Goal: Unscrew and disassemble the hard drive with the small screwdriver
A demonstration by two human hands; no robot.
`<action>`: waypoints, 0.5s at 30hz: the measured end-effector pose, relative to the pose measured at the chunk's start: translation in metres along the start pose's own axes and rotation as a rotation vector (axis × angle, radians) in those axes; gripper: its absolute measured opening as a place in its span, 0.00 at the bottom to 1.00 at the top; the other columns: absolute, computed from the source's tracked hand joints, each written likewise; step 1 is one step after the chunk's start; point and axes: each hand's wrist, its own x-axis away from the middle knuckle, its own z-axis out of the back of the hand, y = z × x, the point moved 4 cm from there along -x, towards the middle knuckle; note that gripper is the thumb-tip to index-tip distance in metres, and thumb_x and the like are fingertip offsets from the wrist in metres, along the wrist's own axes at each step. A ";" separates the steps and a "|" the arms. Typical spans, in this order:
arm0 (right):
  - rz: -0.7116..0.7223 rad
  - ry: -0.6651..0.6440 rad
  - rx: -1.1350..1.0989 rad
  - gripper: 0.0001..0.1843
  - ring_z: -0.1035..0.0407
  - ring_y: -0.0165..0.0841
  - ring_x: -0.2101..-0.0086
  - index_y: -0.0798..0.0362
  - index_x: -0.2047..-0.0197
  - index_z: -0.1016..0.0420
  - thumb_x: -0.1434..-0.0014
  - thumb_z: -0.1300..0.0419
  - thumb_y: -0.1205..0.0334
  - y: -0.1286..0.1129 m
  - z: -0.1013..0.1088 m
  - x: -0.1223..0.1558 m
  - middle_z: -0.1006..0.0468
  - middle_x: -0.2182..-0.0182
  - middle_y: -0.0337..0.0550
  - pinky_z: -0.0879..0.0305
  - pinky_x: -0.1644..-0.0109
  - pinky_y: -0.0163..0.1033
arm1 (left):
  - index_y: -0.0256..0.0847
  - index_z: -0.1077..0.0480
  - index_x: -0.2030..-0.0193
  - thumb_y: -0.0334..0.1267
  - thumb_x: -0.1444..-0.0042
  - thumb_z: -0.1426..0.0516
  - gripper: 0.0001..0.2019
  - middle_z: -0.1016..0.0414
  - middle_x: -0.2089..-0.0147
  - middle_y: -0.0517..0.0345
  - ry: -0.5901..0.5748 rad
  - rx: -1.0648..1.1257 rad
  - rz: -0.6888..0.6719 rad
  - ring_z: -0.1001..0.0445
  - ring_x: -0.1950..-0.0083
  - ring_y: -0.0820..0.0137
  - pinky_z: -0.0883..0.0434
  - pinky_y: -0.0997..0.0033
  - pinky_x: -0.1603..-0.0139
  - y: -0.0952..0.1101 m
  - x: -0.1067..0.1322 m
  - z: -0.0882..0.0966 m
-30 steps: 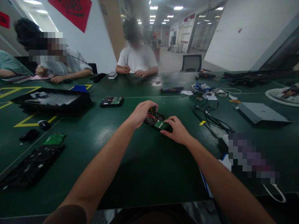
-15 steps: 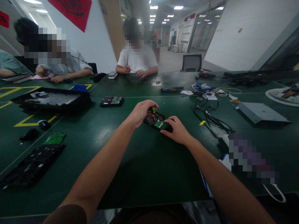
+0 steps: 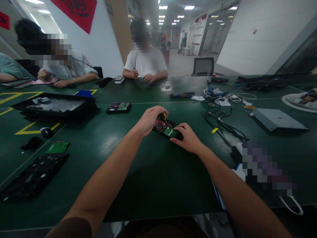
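A black hard drive point(image 3: 160, 129) with a green circuit board point(image 3: 170, 133) on its upper face lies on the table in front of me. My left hand point(image 3: 150, 121) is closed round the black and yellow handle of a short screwdriver point(image 3: 163, 115), held upright over the drive's far left part. The screwdriver's tip is hidden by my fingers. On the drive's right end, my right hand point(image 3: 189, 138) grips the casing between thumb and fingers, next to the circuit board.
Another hard drive point(image 3: 118, 107) lies farther left, near a black tray point(image 3: 55, 105). A loose green board point(image 3: 58, 147) and a black casing point(image 3: 37, 173) are at left. Black cables point(image 3: 223, 122) and a grey metal box point(image 3: 278, 119) lie right. Co-workers point(image 3: 146, 62) sit across the table.
The screwdriver handle has turned a little in my left fingers, with its yellow marking showing differently. My right hand and the hard drive stay in place.
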 end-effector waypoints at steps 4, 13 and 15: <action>-0.007 -0.003 0.005 0.29 0.33 0.48 0.44 0.47 0.41 0.26 0.41 0.32 0.42 0.001 0.000 0.000 0.33 0.43 0.52 0.33 0.38 0.59 | 0.37 0.23 0.65 0.41 0.42 0.42 0.10 0.23 0.61 0.48 -0.002 -0.045 0.010 0.25 0.58 0.64 0.27 0.72 0.68 0.002 0.001 0.000; 0.001 0.005 0.013 0.30 0.33 0.48 0.44 0.46 0.41 0.27 0.41 0.32 0.42 0.000 -0.001 0.000 0.33 0.43 0.52 0.32 0.38 0.59 | 0.37 0.27 0.63 0.40 0.41 0.43 0.08 0.21 0.61 0.47 -0.009 0.030 0.027 0.22 0.57 0.62 0.25 0.67 0.66 -0.004 -0.001 0.000; 0.002 0.004 0.021 0.30 0.33 0.48 0.44 0.47 0.41 0.27 0.41 0.32 0.41 0.000 0.000 0.000 0.33 0.43 0.53 0.32 0.39 0.59 | 0.37 0.24 0.64 0.40 0.41 0.43 0.10 0.23 0.59 0.47 -0.010 -0.047 -0.016 0.25 0.56 0.64 0.28 0.72 0.68 -0.001 -0.001 0.000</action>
